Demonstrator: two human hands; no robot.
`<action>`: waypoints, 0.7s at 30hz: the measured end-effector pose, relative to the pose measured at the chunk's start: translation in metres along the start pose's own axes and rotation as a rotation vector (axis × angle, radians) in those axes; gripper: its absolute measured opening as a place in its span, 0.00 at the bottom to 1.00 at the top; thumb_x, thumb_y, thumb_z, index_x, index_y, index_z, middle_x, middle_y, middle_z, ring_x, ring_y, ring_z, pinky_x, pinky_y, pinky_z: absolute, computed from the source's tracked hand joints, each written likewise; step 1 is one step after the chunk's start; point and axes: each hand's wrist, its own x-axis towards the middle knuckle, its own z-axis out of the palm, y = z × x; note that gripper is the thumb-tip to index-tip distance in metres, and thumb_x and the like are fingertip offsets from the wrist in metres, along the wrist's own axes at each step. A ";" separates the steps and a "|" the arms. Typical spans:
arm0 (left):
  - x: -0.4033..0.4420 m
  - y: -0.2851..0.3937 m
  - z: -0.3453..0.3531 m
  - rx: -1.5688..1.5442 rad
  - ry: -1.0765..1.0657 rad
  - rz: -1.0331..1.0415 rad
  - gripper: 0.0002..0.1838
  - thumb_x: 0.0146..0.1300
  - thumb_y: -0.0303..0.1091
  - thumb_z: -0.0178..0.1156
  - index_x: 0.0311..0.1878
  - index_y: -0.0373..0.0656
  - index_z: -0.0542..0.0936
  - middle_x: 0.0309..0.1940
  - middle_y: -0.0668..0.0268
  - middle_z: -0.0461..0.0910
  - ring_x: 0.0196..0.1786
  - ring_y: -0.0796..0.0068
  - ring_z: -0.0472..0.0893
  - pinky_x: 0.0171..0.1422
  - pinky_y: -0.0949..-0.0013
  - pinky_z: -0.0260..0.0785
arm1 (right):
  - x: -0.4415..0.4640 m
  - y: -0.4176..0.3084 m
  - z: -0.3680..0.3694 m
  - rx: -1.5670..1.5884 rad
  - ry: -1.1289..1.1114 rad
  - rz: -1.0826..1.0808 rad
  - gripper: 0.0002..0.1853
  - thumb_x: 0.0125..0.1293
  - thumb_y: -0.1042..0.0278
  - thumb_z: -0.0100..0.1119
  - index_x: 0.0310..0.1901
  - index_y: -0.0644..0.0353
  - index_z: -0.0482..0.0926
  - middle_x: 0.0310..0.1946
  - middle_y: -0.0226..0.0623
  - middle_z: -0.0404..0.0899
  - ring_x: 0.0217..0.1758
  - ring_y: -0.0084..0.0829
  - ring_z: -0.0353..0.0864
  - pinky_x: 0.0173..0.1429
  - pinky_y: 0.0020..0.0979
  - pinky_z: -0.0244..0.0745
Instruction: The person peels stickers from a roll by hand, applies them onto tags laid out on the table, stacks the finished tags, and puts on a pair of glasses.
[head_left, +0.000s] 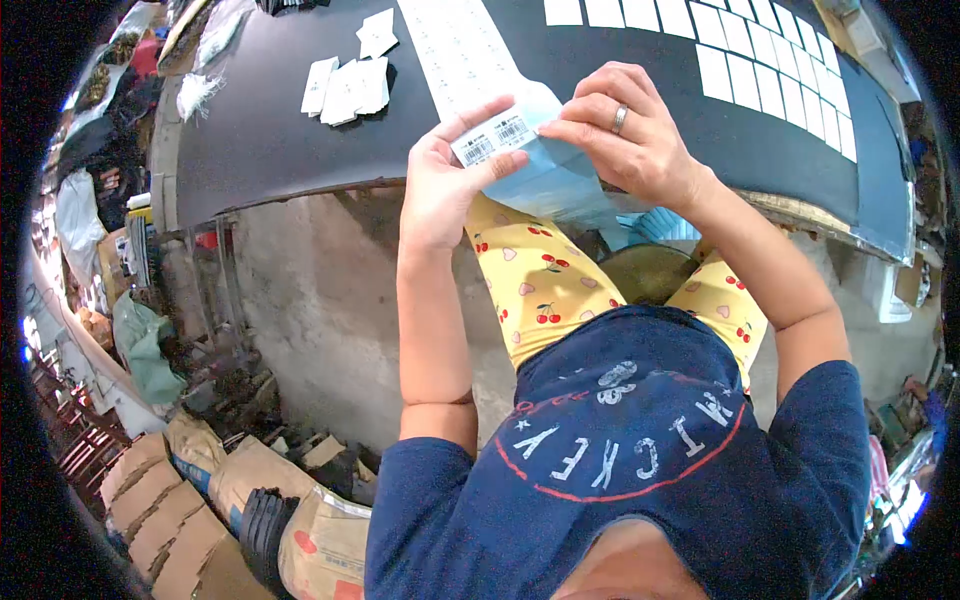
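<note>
White label strip [455, 50] held out over the bench's near edge

Two printed barcode labels [494, 141] are carried between thumb and forefinger of the left hand [440, 180], just beyond the near edge of the bench [250, 150]. Right hand [640, 140]: fingers pinched together at the labels' right end; whether a label corner is caught there cannot be told.

Key relation: the pair's long axis is slanted, rising toward the right fingertips. Its left end is covered by the left hand; its right end is nearest the right hand.

Behind, the strip is run back to the bench's far edge, where it is cut off by the frame. Below the labels, a pale-blue translucent sheet [570, 185] is seen; its join to the strip is hard to make out. Label print too small to be read.

White cards: loose piles [348, 92] left of the strip, rows [765, 85] toward the far right corner.
</note>
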 end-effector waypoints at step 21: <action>0.007 -0.050 -0.040 0.055 0.076 -0.084 0.21 0.53 0.22 0.68 0.52 0.35 0.80 0.47 0.62 0.81 0.48 0.77 0.79 0.57 0.73 0.69 | -0.067 0.162 -0.110 0.479 -0.603 1.027 0.07 0.54 0.70 0.68 0.34 0.63 0.86 0.28 0.33 0.84 0.34 0.22 0.80 0.45 0.25 0.74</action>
